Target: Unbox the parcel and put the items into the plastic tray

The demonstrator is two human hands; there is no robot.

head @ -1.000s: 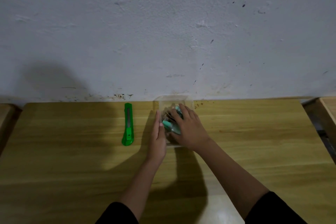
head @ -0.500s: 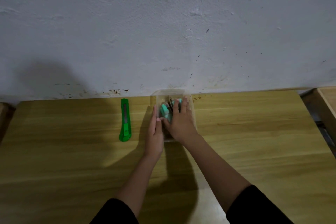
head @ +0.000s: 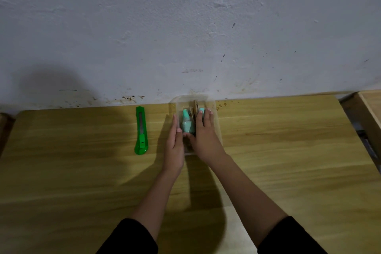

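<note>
A clear plastic tray (head: 216, 117) stands on the wooden table against the wall. Inside it lie teal items (head: 187, 123) and brown card pieces (head: 194, 107). My left hand (head: 175, 142) lies flat against the tray's left wall, fingers straight and together. My right hand (head: 204, 136) reaches into the tray, palm down, fingers spread over the items, with a second teal piece (head: 201, 110) showing at its fingertips. Whether the right hand grips anything is hidden under the palm. No parcel box is in view.
A green utility knife (head: 141, 130) lies on the table left of the tray, lengthwise toward the wall. The white wall runs along the table's far edge. Another wooden surface (head: 369, 109) adjoins at the right, across a gap.
My right hand has shifted to the right side of the tray, uncovering the teal items at its left. The left hand stays at the tray's left wall.
</note>
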